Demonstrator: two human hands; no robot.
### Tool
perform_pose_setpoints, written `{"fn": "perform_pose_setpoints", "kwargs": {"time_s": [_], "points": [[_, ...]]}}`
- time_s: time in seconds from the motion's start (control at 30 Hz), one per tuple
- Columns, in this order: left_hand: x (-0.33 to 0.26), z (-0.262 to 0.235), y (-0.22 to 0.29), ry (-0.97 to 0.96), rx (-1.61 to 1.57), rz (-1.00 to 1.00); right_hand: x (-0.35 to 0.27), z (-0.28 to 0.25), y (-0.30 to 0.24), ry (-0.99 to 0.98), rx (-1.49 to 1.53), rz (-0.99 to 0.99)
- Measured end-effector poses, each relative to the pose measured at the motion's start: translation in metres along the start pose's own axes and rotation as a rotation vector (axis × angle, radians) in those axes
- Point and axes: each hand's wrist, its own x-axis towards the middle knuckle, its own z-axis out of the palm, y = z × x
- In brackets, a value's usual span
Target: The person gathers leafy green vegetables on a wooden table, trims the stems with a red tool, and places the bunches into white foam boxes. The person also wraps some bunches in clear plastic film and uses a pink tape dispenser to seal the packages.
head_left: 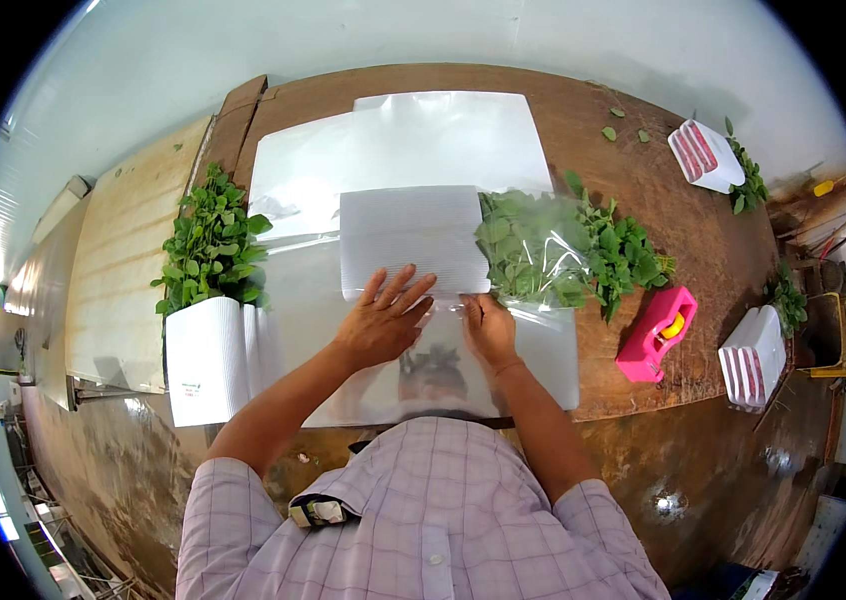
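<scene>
A bunch of green leafy stems (533,245) lies sideways at the middle of the table, under shiny clear film. Its left part is covered by a whitish corrugated sheet (411,235). My left hand (383,322) rests with fingers spread on the sheet's near edge. Beside it, my right hand (490,328) is closed in a pinch at the near right corner, where the clear film (453,335) meets the sheet. The exact layer between its fingertips is hard to make out. Bare leaves (625,255) stick out of the film on the right.
A pink tape dispenser (657,335) with yellow core stands right of the film. At left lie more leafy stems (211,240) and folded white corrugated sheets (205,362). White wrapped bundles (708,157) sit at the right edge. White sheets (448,135) lie behind.
</scene>
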Motion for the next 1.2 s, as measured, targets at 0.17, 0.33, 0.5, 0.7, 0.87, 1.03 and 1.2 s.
{"fn": "perform_pose_setpoints", "kwargs": {"time_s": [0.17,0.33,0.5,0.7,0.87,1.03,1.2], "points": [[0.003,0.000,0.000,-0.049,-0.070,-0.034,0.014,-0.020,0.007,-0.086,-0.331,0.011],[0.007,0.002,0.009,-0.049,0.015,-0.049,-0.016,-0.102,0.061,0.231,-0.226,0.117],[0.004,0.016,0.069,0.007,-0.077,-0.008,-0.066,-0.256,0.081,1.010,0.503,0.411],[0.106,0.045,0.205,0.116,-0.734,0.357,-0.073,-0.289,0.127,0.455,0.275,0.515],[0.195,0.064,0.278,-0.470,-1.643,-0.377,-0.161,-0.246,0.045,0.511,0.386,0.482],[0.233,0.081,0.312,-0.565,-1.730,-0.420,-0.226,-0.209,0.071,0.355,0.776,0.705],[0.225,0.071,0.276,-0.284,-0.514,0.014,-0.232,-0.206,0.105,0.113,0.661,0.713]]}}
